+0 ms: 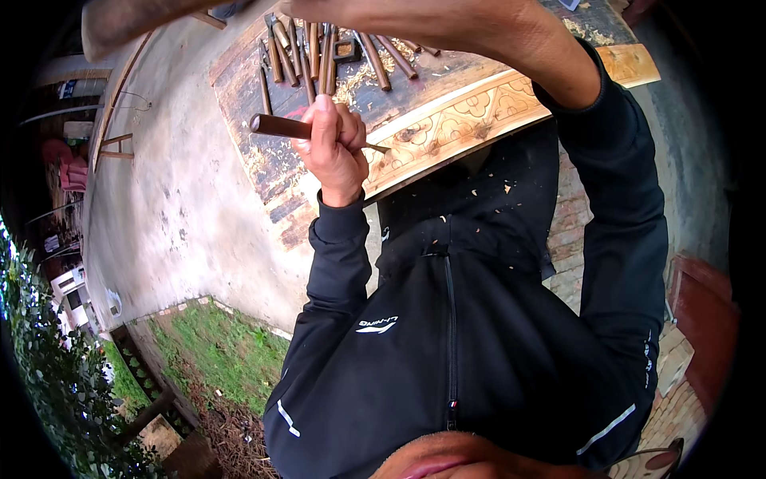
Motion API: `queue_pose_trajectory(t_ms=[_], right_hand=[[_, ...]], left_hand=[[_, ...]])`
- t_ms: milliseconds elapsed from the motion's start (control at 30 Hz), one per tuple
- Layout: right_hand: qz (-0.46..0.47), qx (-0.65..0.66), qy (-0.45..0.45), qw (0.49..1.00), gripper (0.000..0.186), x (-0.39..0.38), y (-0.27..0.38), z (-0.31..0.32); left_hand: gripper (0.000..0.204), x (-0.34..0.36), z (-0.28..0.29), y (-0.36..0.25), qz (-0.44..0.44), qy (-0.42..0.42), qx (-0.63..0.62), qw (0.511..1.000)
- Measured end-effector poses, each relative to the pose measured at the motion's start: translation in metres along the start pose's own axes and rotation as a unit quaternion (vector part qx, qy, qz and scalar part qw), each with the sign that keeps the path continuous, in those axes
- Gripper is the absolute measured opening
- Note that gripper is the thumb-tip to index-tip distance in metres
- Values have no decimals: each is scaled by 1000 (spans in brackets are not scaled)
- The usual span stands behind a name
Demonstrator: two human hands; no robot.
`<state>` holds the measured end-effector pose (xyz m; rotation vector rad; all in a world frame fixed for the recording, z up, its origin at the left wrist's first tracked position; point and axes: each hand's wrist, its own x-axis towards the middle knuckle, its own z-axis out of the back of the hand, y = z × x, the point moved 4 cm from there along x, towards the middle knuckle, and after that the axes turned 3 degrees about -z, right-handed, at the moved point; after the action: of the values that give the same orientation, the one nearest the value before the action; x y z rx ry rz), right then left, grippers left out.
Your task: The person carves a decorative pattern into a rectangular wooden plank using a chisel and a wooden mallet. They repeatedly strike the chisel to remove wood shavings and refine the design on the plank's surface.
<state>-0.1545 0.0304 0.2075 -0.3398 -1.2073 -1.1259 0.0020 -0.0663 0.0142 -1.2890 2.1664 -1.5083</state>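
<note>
My left hand [333, 144] is wrapped round a wood-carving chisel [275, 126], its dark brown handle sticking out to the left. The thin metal blade emerges on the right, its tip at the carved face of a long pale wooden board [479, 120]. Curved floral outlines and knots mark that board. Raised close to the camera, my right hand [359, 11] is closed round a wooden mallet or club [144, 22], which reaches to the upper left. The top edge cuts off part of this hand and the tool.
Several wooden-handled carving tools [307, 60] lie on the worn workbench [279, 172] beyond the board, with a small dark box [345, 51] among them. Wood shavings [359, 84] litter the bench. Left of it are a concrete floor [183, 176] and grass [215, 351].
</note>
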Motion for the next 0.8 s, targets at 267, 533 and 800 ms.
queue_pose_trajectory(t_ms=[267,533,800], right_hand=[[-96,169,-53,980,23,17,6,26],[64,-271,106,955,26,-6,3,-4],[-196,133,-74,969,24,8,11,45]], left_hand=[[42,5,-20,11,19,41,55,997],[39,0,-18,13,3,15,82,997],[48,8,-7,5,12,-57,36,998]])
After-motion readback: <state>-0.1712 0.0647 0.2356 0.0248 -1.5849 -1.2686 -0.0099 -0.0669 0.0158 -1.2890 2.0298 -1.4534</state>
